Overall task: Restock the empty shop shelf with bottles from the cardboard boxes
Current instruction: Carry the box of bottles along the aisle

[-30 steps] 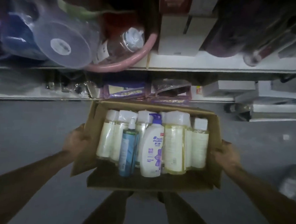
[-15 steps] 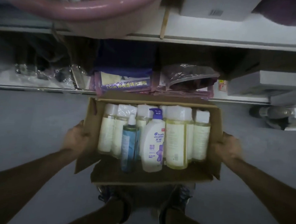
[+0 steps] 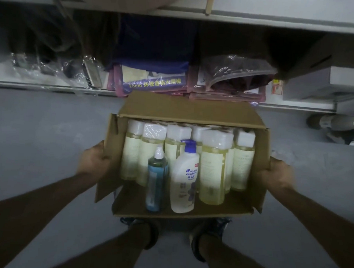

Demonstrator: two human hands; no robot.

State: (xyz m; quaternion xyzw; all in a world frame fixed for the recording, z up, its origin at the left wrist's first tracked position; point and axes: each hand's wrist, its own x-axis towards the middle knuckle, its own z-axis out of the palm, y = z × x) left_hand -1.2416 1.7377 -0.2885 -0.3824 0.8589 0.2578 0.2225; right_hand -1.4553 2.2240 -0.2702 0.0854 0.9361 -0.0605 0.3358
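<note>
head view: nearest, the person's shoes (image 3: 152, 233) stand on the grey floor, partly under the cardboard box (image 3: 185, 107). the left hand (image 3: 93, 162) and right hand (image 3: 276, 176) clasp its opposite side walls, fingers hidden behind the card, probably to keep the load level. inside, a blue bottle (image 3: 156, 184) and a head & shoulders shampoo bottle (image 3: 184, 183) stand upright before wrapped pale yellow bottles (image 3: 213, 172) (packed tight, so they prop each other). beyond, the low shelf (image 3: 41, 84) already holds bagged goods (image 3: 154, 83); the empty shelf isn't visible.
</note>
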